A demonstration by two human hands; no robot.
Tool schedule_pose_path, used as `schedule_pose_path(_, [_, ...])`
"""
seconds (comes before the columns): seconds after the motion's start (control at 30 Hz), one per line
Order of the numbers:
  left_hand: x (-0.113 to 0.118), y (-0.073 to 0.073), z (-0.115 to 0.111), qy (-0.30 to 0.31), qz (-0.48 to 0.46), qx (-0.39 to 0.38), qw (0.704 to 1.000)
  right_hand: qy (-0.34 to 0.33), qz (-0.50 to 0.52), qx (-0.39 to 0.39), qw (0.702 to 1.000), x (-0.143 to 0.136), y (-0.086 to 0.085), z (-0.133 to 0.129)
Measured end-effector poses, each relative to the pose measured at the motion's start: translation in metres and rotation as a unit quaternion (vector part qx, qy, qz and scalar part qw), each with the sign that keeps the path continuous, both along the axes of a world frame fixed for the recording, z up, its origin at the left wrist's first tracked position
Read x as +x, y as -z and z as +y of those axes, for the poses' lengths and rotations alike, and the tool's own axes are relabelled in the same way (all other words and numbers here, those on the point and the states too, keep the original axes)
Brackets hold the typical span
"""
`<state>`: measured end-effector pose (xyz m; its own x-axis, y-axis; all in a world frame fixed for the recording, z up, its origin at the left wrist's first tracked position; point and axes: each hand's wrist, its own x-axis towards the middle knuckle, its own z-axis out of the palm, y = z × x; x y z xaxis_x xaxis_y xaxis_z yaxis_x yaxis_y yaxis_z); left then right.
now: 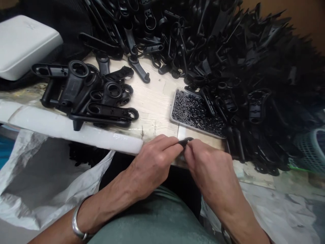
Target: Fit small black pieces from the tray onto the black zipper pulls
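My left hand (159, 156) and my right hand (205, 162) meet at the front edge of the table, both closed around one black plastic part (186, 141). Only a short curved stretch of that part shows between my fingers; the rest is hidden by my hands. Right behind my hands lies a shallow clear tray (173, 118) filled with tiny dark, shiny pieces, too small to name. A couple of black plastic arms rest over its right side.
A pile of black plastic arms with ring ends (111, 91) lies at left, near a white box (27, 44). A huge heap of similar parts (228, 51) covers the back and right. White foam (63, 128) lines the front edge, above an open white sack (50, 183). A basket (311, 149) stands far right.
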<state>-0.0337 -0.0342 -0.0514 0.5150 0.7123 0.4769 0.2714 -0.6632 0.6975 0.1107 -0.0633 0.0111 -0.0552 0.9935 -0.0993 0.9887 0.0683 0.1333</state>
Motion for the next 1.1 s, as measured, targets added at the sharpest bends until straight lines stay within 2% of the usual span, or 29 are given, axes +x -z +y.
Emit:
schedule_pose_path(0.1, [0.0,0.001,0.001,-0.004,-0.007,0.004,1.0,0.008,-0.044,-0.032,0.999,-0.002,-0.001,0.003])
schedule_pose_path(0.17, [0.0,0.0,0.001,-0.004,0.003,0.004,1.0,0.014,0.014,-0.05,0.999,0.005,-0.004,0.008])
schedule_pose_path(0.23, [-0.001,-0.003,0.001,0.006,0.033,-0.006,0.999,0.036,0.137,-0.077,0.987,0.017,-0.005,0.013])
schedule_pose_path(0.3, [-0.002,-0.007,0.001,0.022,0.08,-0.025,0.996,0.092,0.286,-0.12,0.946,0.027,-0.006,0.017])
schedule_pose_path(0.37, [-0.003,-0.012,0.001,0.03,0.125,-0.042,0.991,0.16,0.404,-0.142,0.889,0.033,-0.004,0.017])
schedule_pose_path(0.4, [-0.004,-0.013,0.001,0.032,0.144,-0.048,0.988,0.188,0.445,-0.136,0.865,0.035,-0.003,0.016])
schedule_pose_path(0.47, [-0.004,-0.016,0.001,0.034,0.175,-0.048,0.983,0.22,0.49,-0.092,0.838,0.037,0.0,0.01])
schedule_pose_path(0.6, [-0.001,-0.019,0.001,0.041,0.233,-0.023,0.971,0.222,0.51,-0.027,0.831,0.046,0.006,-0.007])
schedule_pose_path(0.93, [0.004,-0.036,-0.003,0.038,0.35,0.02,0.936,0.128,0.493,0.0,0.86,0.061,0.017,-0.03])
schedule_pose_path(1.03, [0.005,-0.038,-0.003,0.037,0.353,0.004,0.935,0.135,0.516,-0.01,0.846,0.062,0.02,-0.033])
schedule_pose_path(1.1, [0.005,-0.037,-0.002,0.033,0.337,0.0,0.941,0.158,0.56,-0.022,0.813,0.061,0.022,-0.035])
